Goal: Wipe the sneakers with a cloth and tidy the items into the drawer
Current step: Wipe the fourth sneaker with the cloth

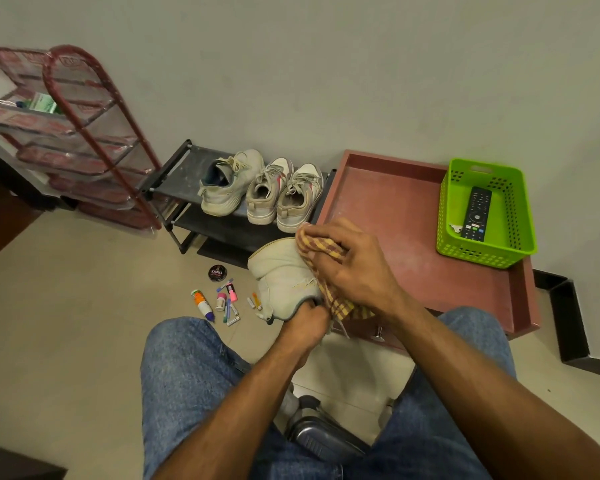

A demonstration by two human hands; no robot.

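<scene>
My left hand (305,323) grips a white sneaker (281,268) by its heel opening, holding it sole-side out above the floor. My right hand (347,265) holds a yellow-and-maroon checked cloth (326,249) against the sneaker's side. Three more pale sneakers (260,188) stand in a row on the top shelf of a low black shoe rack (174,174). On the floor lie a round black polish tin (217,273), a white-and-orange bottle (201,304) and several markers and small tubes (231,301).
A maroon cabinet top (395,209) with a raised rim carries a green plastic basket (513,216) holding a black remote (477,213). A drawer knob (378,336) shows below its front edge. A red wire rack (84,133) stands at left. My knees in jeans frame the bottom.
</scene>
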